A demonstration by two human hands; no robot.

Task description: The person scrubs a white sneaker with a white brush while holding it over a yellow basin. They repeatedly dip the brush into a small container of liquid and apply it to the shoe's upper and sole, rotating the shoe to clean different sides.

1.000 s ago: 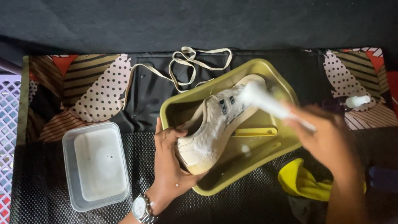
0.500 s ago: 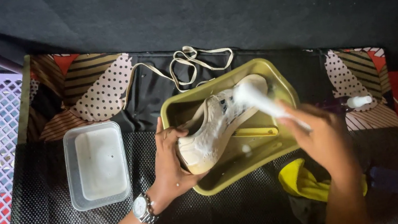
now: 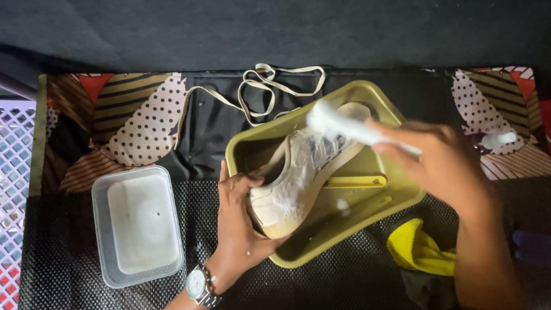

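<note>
From the head view, a soapy white shoe (image 3: pixel 306 176) is steadied in the olive tray (image 3: pixel 393 196) by the left hand (image 3: pixel 241 219), clasped round its heel. A white brush (image 3: pixel 349 127) is gripped in the right hand (image 3: pixel 441 163) over the toe. Scrubbing appears underway; further strokes call for firm bracing.

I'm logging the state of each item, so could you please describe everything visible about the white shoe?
The white shoe is a low sneaker, unlaced, coated in foamy lather. It lies tilted on its side in the olive-yellow tray. The left hand grips its heel end, while the right hand presses a blurred white brush against its far end.
</note>
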